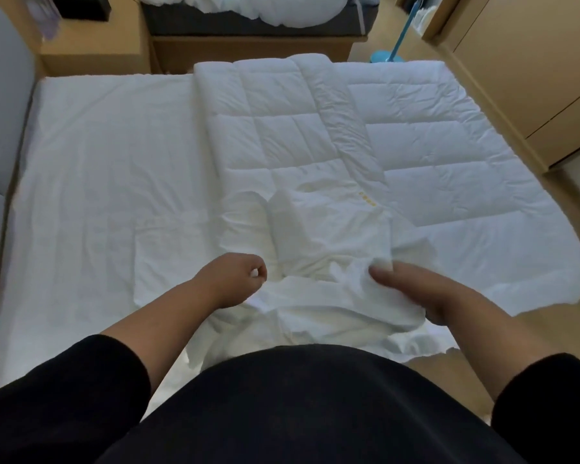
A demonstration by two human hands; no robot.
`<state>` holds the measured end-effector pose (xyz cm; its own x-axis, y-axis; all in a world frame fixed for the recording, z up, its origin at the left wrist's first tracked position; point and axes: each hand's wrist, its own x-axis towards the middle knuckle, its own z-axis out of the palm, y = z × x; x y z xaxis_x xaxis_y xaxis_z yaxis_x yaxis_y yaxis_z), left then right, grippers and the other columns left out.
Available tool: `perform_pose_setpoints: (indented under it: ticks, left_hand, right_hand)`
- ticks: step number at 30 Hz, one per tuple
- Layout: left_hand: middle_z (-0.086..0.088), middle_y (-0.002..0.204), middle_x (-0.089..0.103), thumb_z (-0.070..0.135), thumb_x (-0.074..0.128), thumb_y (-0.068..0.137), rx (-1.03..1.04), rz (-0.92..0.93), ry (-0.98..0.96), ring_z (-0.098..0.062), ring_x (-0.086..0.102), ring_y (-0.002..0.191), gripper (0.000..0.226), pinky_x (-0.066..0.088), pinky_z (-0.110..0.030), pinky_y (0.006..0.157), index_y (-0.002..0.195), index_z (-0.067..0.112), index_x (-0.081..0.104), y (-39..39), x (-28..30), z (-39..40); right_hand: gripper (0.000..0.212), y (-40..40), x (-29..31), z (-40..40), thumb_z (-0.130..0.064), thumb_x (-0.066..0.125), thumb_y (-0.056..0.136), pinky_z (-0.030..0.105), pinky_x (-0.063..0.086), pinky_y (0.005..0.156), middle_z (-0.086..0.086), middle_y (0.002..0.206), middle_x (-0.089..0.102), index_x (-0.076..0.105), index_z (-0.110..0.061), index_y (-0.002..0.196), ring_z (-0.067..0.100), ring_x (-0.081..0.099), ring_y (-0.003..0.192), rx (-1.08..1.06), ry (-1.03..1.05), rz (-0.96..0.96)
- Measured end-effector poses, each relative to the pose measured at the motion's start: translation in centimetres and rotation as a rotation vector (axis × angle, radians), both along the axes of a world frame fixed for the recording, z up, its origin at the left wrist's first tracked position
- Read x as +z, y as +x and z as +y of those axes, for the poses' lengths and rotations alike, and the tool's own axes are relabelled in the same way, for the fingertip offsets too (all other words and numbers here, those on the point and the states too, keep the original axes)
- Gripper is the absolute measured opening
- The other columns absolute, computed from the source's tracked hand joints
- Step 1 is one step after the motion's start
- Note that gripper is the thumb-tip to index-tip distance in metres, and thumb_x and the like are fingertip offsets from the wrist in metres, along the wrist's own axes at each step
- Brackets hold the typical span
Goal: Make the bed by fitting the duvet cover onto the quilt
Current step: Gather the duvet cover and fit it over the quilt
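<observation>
A white quilted quilt lies spread over the right half of the bed, hanging off the right edge, with one strip folded back along its middle. A thin white duvet cover lies rumpled on the near part of the quilt, right in front of me. My left hand is curled into a loose fist at the cover's left side, and a bit of white fabric shows between its fingers. My right hand grips a bunched fold of the cover, thumb on top.
The bed's white sheet shows bare on the left. A wooden nightstand and a second bed with white bedding stand beyond. A wooden wardrobe lines the right side. A blue stand is on the floor.
</observation>
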<state>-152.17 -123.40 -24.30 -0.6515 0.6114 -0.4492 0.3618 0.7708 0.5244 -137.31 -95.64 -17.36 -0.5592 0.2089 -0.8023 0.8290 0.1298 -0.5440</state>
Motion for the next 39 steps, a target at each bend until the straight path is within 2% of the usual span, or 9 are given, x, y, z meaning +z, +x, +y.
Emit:
perform_pose_setpoints:
  ticks: [5,7,15,20,24,29,31,35,39]
  left_hand:
    - [0.006,0.097,0.066,0.029,0.05,0.099,-0.037,0.055,0.033,-0.015,0.057,0.087,0.016,0.04,-0.026,0.068,0.099,0.023,0.065,-1.1,-1.8,4.4]
    - [0.001,0.107,0.067,0.033,0.053,0.097,-0.09,0.069,-0.044,-0.017,0.056,0.091,0.018,0.041,-0.028,0.073,0.105,0.022,0.064,-1.9,-3.0,4.7]
    - [0.009,0.097,0.059,0.058,0.057,0.09,-0.372,0.154,-0.403,-0.014,0.057,0.091,0.039,0.047,-0.03,0.075,0.115,0.028,0.059,-2.5,-7.1,4.0]
    - [0.005,0.083,0.061,0.048,0.047,0.098,-0.025,0.072,-0.335,-0.017,0.059,0.08,0.031,0.052,-0.034,0.074,0.079,0.025,0.059,-3.9,-8.8,2.8]
    - [0.003,0.095,0.07,0.031,0.065,0.092,0.377,-0.226,0.294,-0.02,0.066,0.09,0.014,0.05,-0.032,0.076,0.089,0.022,0.075,-2.8,-6.4,4.4]
    - [-0.023,0.082,0.066,0.005,0.053,0.074,0.657,-0.868,0.89,-0.033,0.067,0.072,0.015,0.056,-0.043,0.079,0.085,-0.003,0.058,-0.6,0.0,10.3]
    - [-0.015,0.085,0.058,0.008,0.049,0.073,0.434,-0.728,0.643,-0.024,0.059,0.068,0.015,0.05,-0.036,0.071,0.086,0.012,0.057,-0.5,0.9,11.9]
    - [0.005,0.123,0.057,0.024,0.063,0.085,-0.217,-0.33,-0.26,-0.012,0.057,0.096,0.069,0.042,-0.025,0.084,0.144,0.048,0.037,-0.7,-2.0,12.4]
    - [0.0,0.136,0.053,0.031,0.061,0.088,-0.365,-0.098,-0.603,-0.023,0.056,0.117,0.085,0.048,-0.033,0.086,0.157,0.042,0.012,-0.5,-5.8,11.0]
  right_hand:
    - [0.049,3.3,-1.9,-0.3,-0.04,0.074,0.084,0.034,0.049,0.091,-0.001,0.109,0.064,0.058,-0.017,0.124,0.022,0.063,0.104,1.067,0.699,-0.646]
    - [0.013,4.9,-2.5,3.5,-0.022,0.054,0.092,0.031,0.052,0.079,-0.004,0.089,0.061,0.062,-0.018,0.101,0.016,0.063,0.086,0.882,0.888,-0.635]
    - [0.023,8.9,-0.3,15.3,-0.014,0.042,0.095,0.037,0.044,0.068,0.01,0.086,0.06,0.064,-0.009,0.101,0.029,0.053,0.073,-0.028,1.185,-0.335]
    - [0.044,4.4,-0.8,11.4,0.006,0.039,0.101,0.043,0.044,0.102,0.023,0.145,0.048,0.046,-0.002,0.144,0.038,0.05,0.128,-0.683,0.574,0.094]
    - [0.032,0.2,-4.3,8.5,-0.023,0.043,0.103,0.038,0.052,0.095,0.007,0.127,0.068,0.067,-0.017,0.123,0.024,0.063,0.119,-1.21,-0.313,0.6]
    - [0.022,-3.5,-4.9,8.4,-0.021,0.056,0.096,0.016,0.052,0.046,0.0,0.08,0.062,0.065,-0.026,0.077,0.01,0.064,0.064,-0.762,-0.282,0.495]
    - [0.031,-4.5,-4.1,9.5,-0.009,0.043,0.103,0.021,0.056,0.056,0.006,0.086,0.062,0.068,-0.02,0.087,0.016,0.064,0.069,-0.332,-0.411,0.324]
    - [0.049,-5.0,-5.9,11.8,-0.011,0.047,0.097,0.03,0.048,0.088,-0.009,0.129,0.057,0.048,-0.035,0.14,0.017,0.06,0.109,0.859,0.186,-0.07]
    - [0.081,-3.4,-9.4,12.5,-0.028,0.048,0.092,0.031,0.046,0.075,0.006,0.142,0.045,0.002,-0.042,0.157,0.022,0.056,0.091,1.234,0.553,-0.148]
